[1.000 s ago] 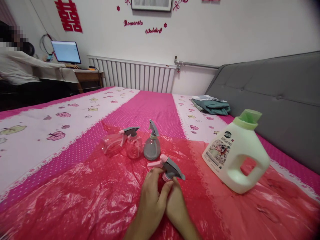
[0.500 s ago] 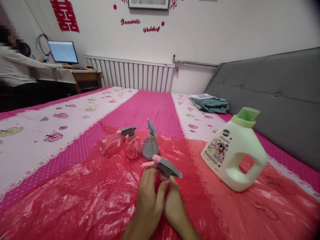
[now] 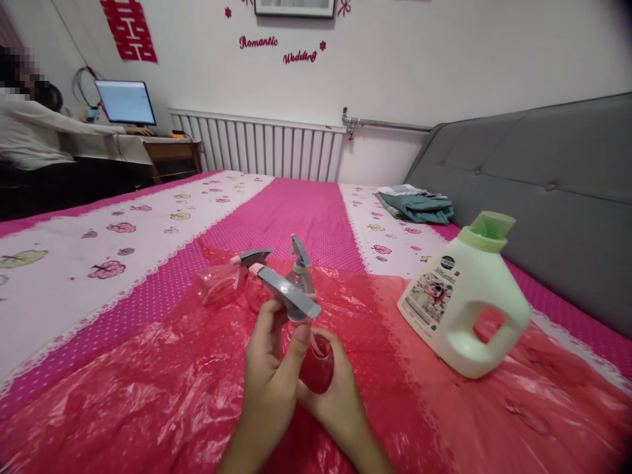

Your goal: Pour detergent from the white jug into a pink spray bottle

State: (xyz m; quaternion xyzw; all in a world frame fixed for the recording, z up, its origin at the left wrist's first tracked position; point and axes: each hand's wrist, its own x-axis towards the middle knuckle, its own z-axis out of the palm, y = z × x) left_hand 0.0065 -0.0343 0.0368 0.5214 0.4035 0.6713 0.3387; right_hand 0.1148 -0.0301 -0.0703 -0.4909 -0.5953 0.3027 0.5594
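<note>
Head camera view: at far left, a person in white (image 3: 29,135) sits at a desk with a lit monitor (image 3: 126,103). On a red plastic sheet (image 3: 148,375) spread over the bed, a clear bottle (image 3: 216,288) appears to lie on its side, just beside a pink-tinted spray bottle (image 3: 253,295), partly hidden. Nearer the camera, the left hand (image 3: 269,375) pinches a grey-and-pink spray head (image 3: 286,289) near its collar, thumb and fingers clamped on it, before a grey spray bottle (image 3: 302,271) standing behind. The head's thin tube (image 3: 315,341) slants down to the mouth of a red-looking bottle (image 3: 318,368), whose body is wrapped by the curled fingers of the right hand (image 3: 340,392). The step in hand appears to be handling the head apart from its bottle. The next move, in judgement, calls for a steady right grip and a left hand guiding the tube straight through the neck, without catching the rim. At right, a pale green jug (image 3: 457,329) stands capped, well apart from both hands.
</note>
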